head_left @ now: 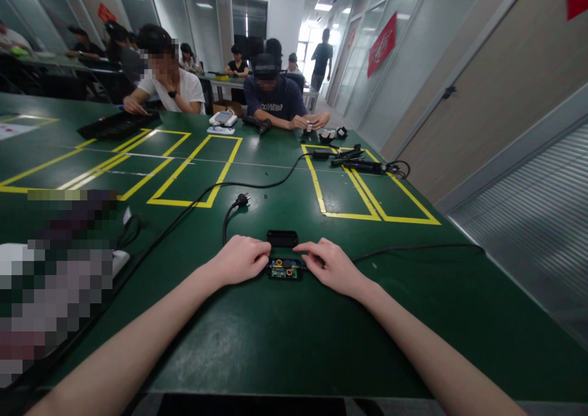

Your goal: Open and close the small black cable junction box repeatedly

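A small opened black box with a green circuit board (285,269) inside lies on the green table (294,330) in front of me. My left hand (241,259) grips its left end with curled fingers. My right hand (328,265) holds its right end, fingers bent over the edge. Just behind the box lies its black cover (282,238). A black cable with a plug (241,201) curls off to the left of the cover, and another black cable (413,249) runs away from the box to the right.
Yellow tape rectangles (197,171) mark the table. A screwdriver and cables (362,162) lie at the far right. Two people sit across the table handling small parts; others sit farther back. A blurred area covers the left near side.
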A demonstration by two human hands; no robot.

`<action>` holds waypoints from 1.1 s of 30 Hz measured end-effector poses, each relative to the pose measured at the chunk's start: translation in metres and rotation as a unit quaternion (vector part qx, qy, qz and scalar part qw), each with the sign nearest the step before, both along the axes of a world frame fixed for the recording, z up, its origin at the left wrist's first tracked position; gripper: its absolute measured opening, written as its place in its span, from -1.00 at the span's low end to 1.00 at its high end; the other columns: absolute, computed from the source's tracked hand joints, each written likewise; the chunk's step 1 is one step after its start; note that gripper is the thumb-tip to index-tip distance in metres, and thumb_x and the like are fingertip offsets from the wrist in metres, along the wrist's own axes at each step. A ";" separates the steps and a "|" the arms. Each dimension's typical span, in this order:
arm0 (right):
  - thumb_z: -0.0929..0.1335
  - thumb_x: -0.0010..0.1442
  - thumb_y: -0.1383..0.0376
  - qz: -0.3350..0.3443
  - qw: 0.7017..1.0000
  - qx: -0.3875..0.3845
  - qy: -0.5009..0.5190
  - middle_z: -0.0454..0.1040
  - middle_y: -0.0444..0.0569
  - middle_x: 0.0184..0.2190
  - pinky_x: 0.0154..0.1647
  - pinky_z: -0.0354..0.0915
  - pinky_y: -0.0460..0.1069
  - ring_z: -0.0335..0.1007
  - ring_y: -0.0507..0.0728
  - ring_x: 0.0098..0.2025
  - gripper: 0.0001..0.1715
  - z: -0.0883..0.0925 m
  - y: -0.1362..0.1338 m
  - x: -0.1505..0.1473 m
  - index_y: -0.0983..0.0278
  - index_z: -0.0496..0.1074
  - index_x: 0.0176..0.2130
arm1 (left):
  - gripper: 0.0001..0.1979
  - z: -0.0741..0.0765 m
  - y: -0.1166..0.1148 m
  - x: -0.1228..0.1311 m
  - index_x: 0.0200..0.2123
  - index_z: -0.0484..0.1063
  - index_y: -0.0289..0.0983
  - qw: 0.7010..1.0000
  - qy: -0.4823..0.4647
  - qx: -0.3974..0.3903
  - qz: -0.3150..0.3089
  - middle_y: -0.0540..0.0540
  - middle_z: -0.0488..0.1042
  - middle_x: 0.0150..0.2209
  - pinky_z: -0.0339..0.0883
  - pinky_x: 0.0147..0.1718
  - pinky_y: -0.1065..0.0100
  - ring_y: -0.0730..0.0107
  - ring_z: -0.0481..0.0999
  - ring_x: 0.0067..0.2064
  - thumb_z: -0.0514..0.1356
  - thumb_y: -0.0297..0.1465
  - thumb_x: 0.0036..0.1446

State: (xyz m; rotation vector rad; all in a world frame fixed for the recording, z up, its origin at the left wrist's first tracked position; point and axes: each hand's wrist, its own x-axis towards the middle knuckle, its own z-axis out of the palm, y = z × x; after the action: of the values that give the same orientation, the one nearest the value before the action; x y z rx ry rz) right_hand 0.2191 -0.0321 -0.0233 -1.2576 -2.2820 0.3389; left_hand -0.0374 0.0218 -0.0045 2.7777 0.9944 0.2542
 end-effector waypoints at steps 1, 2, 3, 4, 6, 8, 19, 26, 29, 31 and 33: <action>0.28 0.37 0.37 0.003 1.000 0.002 -0.003 0.46 -0.18 -0.57 -0.26 0.28 0.01 0.34 0.10 -0.48 -0.70 0.000 0.000 0.000 0.20 0.53 0.00 | -0.78 0.000 0.000 0.001 -0.44 0.43 -0.22 1.000 0.000 0.000 0.002 -0.02 0.54 -0.45 0.22 -0.41 0.38 0.32 0.51 -0.41 0.06 -0.46 0.23; 0.27 0.35 0.38 0.008 1.000 0.008 -0.007 0.48 -0.17 -0.56 -0.25 0.27 0.02 0.35 0.10 -0.47 -0.68 0.000 0.001 0.000 0.21 0.53 0.00 | -0.78 0.000 -0.001 0.001 -0.44 0.43 -0.22 1.000 0.002 0.000 0.005 -0.02 0.54 -0.45 0.21 -0.41 0.38 0.32 0.51 -0.41 0.06 -0.45 0.23; 0.27 0.34 0.40 0.015 1.000 0.018 -0.012 0.51 -0.15 -0.53 -0.24 0.27 0.02 0.36 0.09 -0.47 -0.67 -0.001 0.001 -0.001 0.23 0.53 0.01 | -0.78 0.000 -0.001 0.002 -0.45 0.43 -0.22 1.000 0.005 0.000 0.010 -0.03 0.54 -0.45 0.21 -0.42 0.38 0.31 0.52 -0.40 0.07 -0.45 0.23; 0.27 0.32 0.42 0.024 0.999 0.029 -0.017 0.54 -0.12 -0.50 -0.23 0.26 0.02 0.38 0.08 -0.46 -0.66 -0.002 0.002 -0.001 0.25 0.53 0.01 | -0.78 0.000 -0.002 0.003 -0.46 0.42 -0.23 1.000 0.008 0.000 0.017 -0.03 0.55 -0.46 0.20 -0.42 0.38 0.30 0.53 -0.40 0.07 -0.45 0.24; 0.26 0.30 0.45 0.035 0.998 0.046 -0.023 0.59 -0.07 -0.43 -0.23 0.25 0.02 0.40 0.08 -0.46 -0.64 -0.003 0.003 -0.001 0.28 0.54 0.00 | -0.77 -0.001 -0.003 0.005 -0.47 0.41 -0.23 1.000 0.012 -0.001 0.028 -0.04 0.55 -0.46 0.18 -0.43 0.37 0.29 0.54 -0.40 0.08 -0.45 0.24; 0.27 0.29 0.45 0.033 0.998 0.051 -0.029 0.62 -0.05 -0.40 -0.23 0.25 0.02 0.42 0.07 -0.45 -0.63 -0.004 0.003 -0.001 0.27 0.54 0.01 | -0.77 -0.001 -0.004 0.007 -0.48 0.41 -0.23 0.999 0.010 -0.001 0.035 -0.04 0.55 -0.45 0.19 -0.42 0.36 0.28 0.54 -0.40 0.09 -0.45 0.24; 0.30 0.23 0.44 -0.028 0.995 0.082 -0.052 0.53 0.08 -0.07 -0.17 0.35 0.08 0.46 0.19 -0.20 -0.44 -0.003 0.003 -0.003 0.22 0.42 0.20 | -0.81 -0.004 -0.001 0.009 -0.42 0.42 -0.22 0.998 -0.004 0.013 0.060 -0.05 0.57 -0.43 0.27 -0.37 0.36 0.26 0.56 -0.36 0.09 -0.45 0.24; 0.33 0.21 0.45 -0.028 0.995 0.091 -0.039 0.52 0.12 0.06 0.03 0.36 0.19 0.45 0.27 0.02 -0.59 -0.006 0.008 -0.002 0.21 0.49 0.03 | -0.77 -0.004 0.003 0.005 0.00 0.43 -0.21 0.995 -0.061 0.014 0.079 -0.04 0.56 -0.27 0.38 -0.24 0.34 0.26 0.57 -0.26 0.11 -0.40 0.30; 0.32 0.24 0.47 -0.004 0.997 0.079 -0.025 0.58 0.07 -0.06 0.01 0.35 0.18 0.47 0.23 -0.06 -0.69 -0.005 0.008 -0.001 0.22 0.50 -0.06 | -0.78 -0.006 0.006 0.001 -0.11 0.51 -0.21 0.998 -0.065 0.010 0.015 -0.05 0.56 -0.22 0.35 -0.23 0.38 0.30 0.57 -0.20 0.09 -0.28 0.41; 0.32 0.28 0.46 0.004 0.997 0.073 -0.012 0.58 0.07 -0.09 -0.03 0.36 0.15 0.47 0.22 -0.08 -0.76 -0.004 0.008 -0.002 0.23 0.50 -0.11 | -0.75 -0.007 0.009 -0.002 -0.18 0.55 -0.21 0.996 -0.083 -0.004 -0.018 -0.03 0.55 -0.26 0.32 -0.26 0.41 0.36 0.55 -0.24 0.11 -0.24 0.42; 0.33 0.32 0.42 0.007 0.998 0.061 0.007 0.57 0.06 -0.12 -0.06 0.37 0.13 0.48 0.20 -0.09 -0.82 -0.004 0.008 -0.002 0.23 0.51 -0.14 | -0.72 -0.009 0.011 -0.004 -0.27 0.57 -0.23 0.993 -0.113 -0.030 -0.026 -0.01 0.52 -0.32 0.27 -0.32 0.43 0.42 0.51 -0.32 0.14 -0.25 0.41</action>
State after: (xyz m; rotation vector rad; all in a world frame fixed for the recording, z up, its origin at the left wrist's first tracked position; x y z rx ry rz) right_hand 0.2168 -0.0243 -0.0276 -1.1743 -2.2649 0.2103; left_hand -0.0412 0.0328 -0.0130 2.6436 0.8587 0.5102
